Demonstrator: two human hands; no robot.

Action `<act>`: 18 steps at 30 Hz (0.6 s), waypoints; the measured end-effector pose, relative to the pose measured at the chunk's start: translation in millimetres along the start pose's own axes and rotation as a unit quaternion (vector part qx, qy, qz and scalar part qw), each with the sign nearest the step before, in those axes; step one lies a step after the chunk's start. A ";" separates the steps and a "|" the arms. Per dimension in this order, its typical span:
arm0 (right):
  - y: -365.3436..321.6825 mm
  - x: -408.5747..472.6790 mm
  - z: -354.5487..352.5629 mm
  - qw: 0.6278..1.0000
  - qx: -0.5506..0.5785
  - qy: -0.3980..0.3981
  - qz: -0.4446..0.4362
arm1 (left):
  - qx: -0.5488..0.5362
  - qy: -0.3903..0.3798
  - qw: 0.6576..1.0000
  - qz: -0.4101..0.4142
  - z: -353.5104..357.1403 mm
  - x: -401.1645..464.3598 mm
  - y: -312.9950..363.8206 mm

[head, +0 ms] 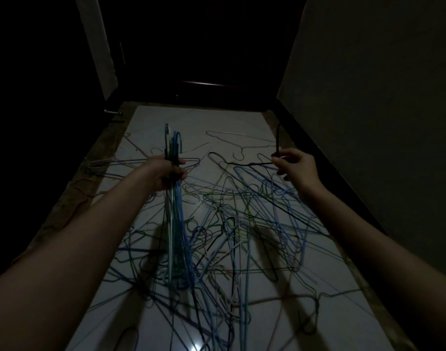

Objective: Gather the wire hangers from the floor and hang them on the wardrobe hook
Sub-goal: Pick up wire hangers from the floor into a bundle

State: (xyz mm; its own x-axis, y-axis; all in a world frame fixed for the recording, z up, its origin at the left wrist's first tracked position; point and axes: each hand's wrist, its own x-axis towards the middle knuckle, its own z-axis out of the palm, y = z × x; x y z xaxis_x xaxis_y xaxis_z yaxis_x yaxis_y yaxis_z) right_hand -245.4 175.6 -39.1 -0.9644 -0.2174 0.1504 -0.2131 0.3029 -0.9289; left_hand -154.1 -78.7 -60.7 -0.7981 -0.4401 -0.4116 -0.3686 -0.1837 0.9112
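Sprawling across the lower and middle frame, a tangle (229, 236) of wire hangers in blue, green, black and pale tones covers the glossy floor (166, 117), their hooks and shoulders crossing one another. Above it at centre left, the left hand (170, 173) has its fingers (181, 162) curled tight round a bundle (177, 224) of mostly blue hangers, hooks standing up past the knuckles and bodies hanging down toward the pile. At centre right, the right hand (295, 164) pinches a black hanger (277, 145) by its neck, hook upward, its shoulder wire running left and seemingly just clear of the heap. A few loose hangers lie apart near the far floor edge in the upper middle. Beyond is a dark doorway (204, 46), with a wall (369, 84) at upper right; no wardrobe hook can be made out in the gloom. The risk I see is snagging: the black hanger may be caught in neighbours and drag several up, or the full bundle may slip or splay as another is threaded in. Dim light also makes hooks hard to align.
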 end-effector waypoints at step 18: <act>0.4 -3.2 56.9 0.991 0.057 -0.113 0.047 | -0.004 -0.141 0.990 0.013 79.7 -17.6 8.5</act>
State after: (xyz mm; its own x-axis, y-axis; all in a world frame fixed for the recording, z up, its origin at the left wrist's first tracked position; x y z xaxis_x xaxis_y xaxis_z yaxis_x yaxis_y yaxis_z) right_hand -233.5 123.7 -59.2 -0.9170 -0.3988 -0.0059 -0.0927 0.2275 -0.9694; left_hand -181.2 -2.4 -46.9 -0.9091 -0.1822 -0.3746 -0.3431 -0.1825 0.9214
